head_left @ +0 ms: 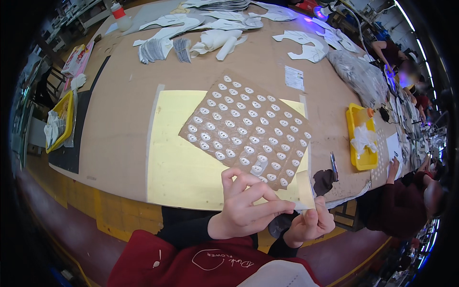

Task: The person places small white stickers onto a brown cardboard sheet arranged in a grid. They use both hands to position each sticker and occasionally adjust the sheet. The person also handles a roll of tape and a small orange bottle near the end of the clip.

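Observation:
A small pale-yellow strip [304,190] of paper or film stands upright near the table's front edge. My left hand [246,205] pinches its lower edge from the left between fingertips. From the right, my right hand [313,222] grips the same strip between thumb and fingers. Just beyond my left hand lies a brown sheet [222,88], set at an angle and covered with rows of small white oval pieces with dark marks. A shiny translucent patch [259,166] covers part of its near rows. Beneath it is a yellow board [177,158] edged with tape.
A dark cloth scrap [323,182] and a slim metal tool [333,166] lie to the right, near a yellow basket [355,158]. Cut white pieces [174,24] and a plastic bag [356,76] lie farther back. Another yellow basket [71,115] is at left. A person [401,201] sits at right.

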`<act>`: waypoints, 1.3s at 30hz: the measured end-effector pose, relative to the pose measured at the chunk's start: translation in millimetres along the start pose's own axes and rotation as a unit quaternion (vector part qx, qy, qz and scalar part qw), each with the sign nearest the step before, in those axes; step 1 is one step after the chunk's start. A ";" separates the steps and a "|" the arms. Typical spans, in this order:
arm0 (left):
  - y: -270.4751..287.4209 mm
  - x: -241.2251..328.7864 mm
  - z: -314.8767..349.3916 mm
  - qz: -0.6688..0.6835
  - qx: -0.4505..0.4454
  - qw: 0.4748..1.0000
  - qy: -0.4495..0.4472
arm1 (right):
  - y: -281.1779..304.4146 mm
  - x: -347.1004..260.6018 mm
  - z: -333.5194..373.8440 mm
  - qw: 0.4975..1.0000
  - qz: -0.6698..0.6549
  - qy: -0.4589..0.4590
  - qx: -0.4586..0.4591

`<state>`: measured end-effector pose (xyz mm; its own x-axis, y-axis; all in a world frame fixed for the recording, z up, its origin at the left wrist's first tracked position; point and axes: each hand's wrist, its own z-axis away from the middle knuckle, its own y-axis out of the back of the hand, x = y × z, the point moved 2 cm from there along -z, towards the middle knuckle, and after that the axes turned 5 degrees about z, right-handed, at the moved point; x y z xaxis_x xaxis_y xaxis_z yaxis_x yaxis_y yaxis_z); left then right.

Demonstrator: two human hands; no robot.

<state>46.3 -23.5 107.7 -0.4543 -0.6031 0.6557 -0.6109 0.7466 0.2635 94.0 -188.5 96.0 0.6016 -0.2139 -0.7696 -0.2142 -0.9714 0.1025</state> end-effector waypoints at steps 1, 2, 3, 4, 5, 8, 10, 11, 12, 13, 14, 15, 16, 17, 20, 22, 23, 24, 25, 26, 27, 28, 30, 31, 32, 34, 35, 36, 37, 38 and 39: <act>-0.6 0.4 -0.2 0.002 0.001 1.000 0.003 | -0.8 0.0 0.4 0.999 -0.021 -0.023 0.021; -0.2 1.7 -0.2 0.007 -0.002 1.000 0.016 | 0.9 0.7 1.2 0.999 -0.030 -0.027 0.005; 0.9 3.5 0.4 0.012 -0.004 0.999 0.030 | 4.7 2.1 2.4 0.999 -0.040 -0.032 -0.012; 2.2 3.2 0.7 0.018 -0.005 0.999 0.045 | 7.8 5.0 2.0 0.998 -0.049 -0.036 -0.029; 6.3 -1.9 4.1 0.032 -0.033 0.999 -0.004 | 16.8 18.3 -6.9 0.973 -0.022 -0.053 0.224; 137.7 -85.9 25.2 -0.002 0.329 0.908 0.260 | 138.5 55.2 -41.9 0.916 -0.049 -0.195 0.348; 197.7 -126.2 30.7 -0.013 0.413 0.867 0.279 | 163.5 54.8 -40.3 0.923 0.004 -0.062 0.379; 210.8 -133.5 38.6 0.000 0.398 0.882 0.253 | 155.7 65.1 -46.6 0.939 0.144 -0.003 0.313; 204.7 -130.2 38.7 -0.011 0.366 0.893 0.263 | 152.6 81.5 -48.5 0.926 0.288 0.052 0.237; 190.5 -121.6 38.1 -0.022 0.332 0.902 0.276 | 153.2 94.1 -54.7 0.903 0.395 0.081 0.147; 177.2 -113.1 33.4 -0.031 0.304 0.910 0.280 | 152.6 108.1 -59.9 0.865 0.482 0.123 0.060; 165.2 -109.9 29.9 -0.012 0.294 0.915 0.276 | 151.2 121.1 -70.8 0.834 0.531 0.148 -0.024; 154.1 -107.3 26.4 0.007 0.283 0.920 0.272 | 151.7 135.3 -70.7 0.850 0.518 0.080 -0.054; 144.8 -103.6 26.4 0.023 0.276 0.922 0.272 | 146.6 147.1 -72.1 0.861 0.500 0.012 -0.090; 122.8 -96.1 27.2 0.082 0.182 0.948 0.249 | 133.9 154.3 -70.9 0.815 0.558 0.028 -0.151; 107.7 -87.6 28.6 0.115 0.122 0.951 0.261 | 123.4 153.9 -67.1 0.817 0.553 0.038 -0.161; 103.0 -83.7 28.3 0.130 0.090 0.950 0.269 | 122.1 153.4 -64.9 0.838 0.526 0.023 -0.144; 100.5 -80.2 29.3 0.136 0.059 0.951 0.273 | 120.9 153.0 -62.9 0.857 0.499 0.008 -0.127; 98.6 -76.8 30.9 0.141 0.027 0.950 0.277 | 118.4 152.2 -60.2 0.876 0.470 -0.006 -0.110; 94.2 -72.8 29.4 0.143 -0.007 0.949 0.282 | 112.0 143.1 -56.8 0.900 0.425 -0.019 -0.096; 87.9 -70.8 28.2 0.140 -0.038 0.955 0.257 | 100.1 121.8 -53.0 0.920 0.382 -0.030 -0.084; 78.1 -69.8 27.3 0.143 -0.074 0.959 0.233 | 90.8 97.8 -47.3 0.935 0.345 -0.043 -0.068; 63.4 -63.2 25.9 0.145 -0.125 0.959 0.209 | 53.4 57.7 -31.7 0.971 0.166 -0.053 -0.162; 54.6 -59.5 27.0 0.153 -0.140 0.956 0.205 | 36.3 48.5 -23.8 0.965 0.065 -0.042 -0.250; 46.4 -56.9 28.4 0.160 -0.157 0.954 0.200 | 22.2 33.7 -14.2 0.939 0.002 -0.093 -0.332; 40.0 -49.5 25.8 0.157 -0.182 0.951 0.197 | -4.4 22.6 -11.1 0.889 -0.097 -0.130 -0.428; 38.0 -46.5 25.1 0.157 -0.191 0.949 0.196 | -11.1 22.3 -10.9 0.878 -0.099 -0.145 -0.446; 36.9 -45.4 25.8 0.162 -0.181 0.949 0.202 | -16.2 22.4 -10.7 0.866 -0.101 -0.161 -0.463; 35.9 -44.9 26.9 0.167 -0.171 0.948 0.209 | -20.9 22.0 -9.0 0.853 -0.102 -0.176 -0.480; 35.7 -44.9 27.7 0.170 -0.161 0.948 0.214 | -26.6 20.9 -6.4 0.860 -0.106 -0.152 -0.475; 35.6 -45.1 28.5 0.178 -0.160 0.945 0.223 | -30.0 20.3 -3.0 0.862 -0.123 -0.153 -0.468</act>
<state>26.5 22.3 67.3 -0.2323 -0.1731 0.9571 -0.2111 0.9696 0.1241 115.0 -164.0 79.2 0.2785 -0.0911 -0.9561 0.6918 -0.6715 0.2655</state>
